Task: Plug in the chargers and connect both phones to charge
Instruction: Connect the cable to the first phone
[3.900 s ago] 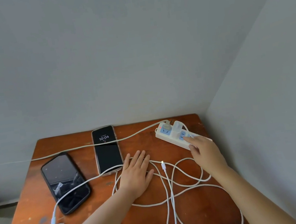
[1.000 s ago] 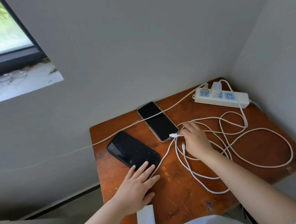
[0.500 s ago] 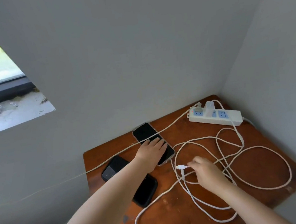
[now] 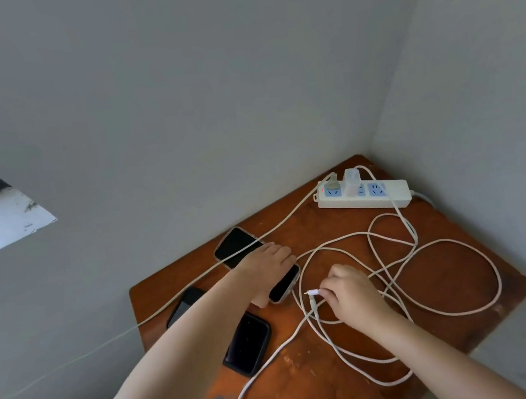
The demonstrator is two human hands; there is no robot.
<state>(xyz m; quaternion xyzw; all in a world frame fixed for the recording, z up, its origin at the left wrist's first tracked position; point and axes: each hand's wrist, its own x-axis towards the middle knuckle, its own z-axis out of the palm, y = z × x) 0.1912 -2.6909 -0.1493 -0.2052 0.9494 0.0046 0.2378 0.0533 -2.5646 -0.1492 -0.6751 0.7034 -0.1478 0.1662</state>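
Observation:
Two phones lie on the wooden table (image 4: pixel 467 289). The far phone (image 4: pixel 236 246) has a pale case, and my left hand (image 4: pixel 268 265) grips its near half. The black phone (image 4: pixel 249 343) lies closer, partly under my left forearm. My right hand (image 4: pixel 350 291) pinches a white cable connector (image 4: pixel 312 292), its tip pointing left at the far phone's near end, a short gap away. A white power strip (image 4: pixel 395 195) sits at the far right corner with a white charger (image 4: pixel 352 181) and a grey plug (image 4: pixel 331 183) in it.
Loops of white cable (image 4: pixel 449 275) cover the table's right half. A second white cable (image 4: pixel 260 367) runs off the near edge. A beige cord (image 4: pixel 167 299) crosses the far phone and drops off the left side. Grey walls enclose the table's back and right.
My left hand has closed further around the far phone. My right hand has carried the connector up and left, nearer the phone's end. The view has tilted slightly.

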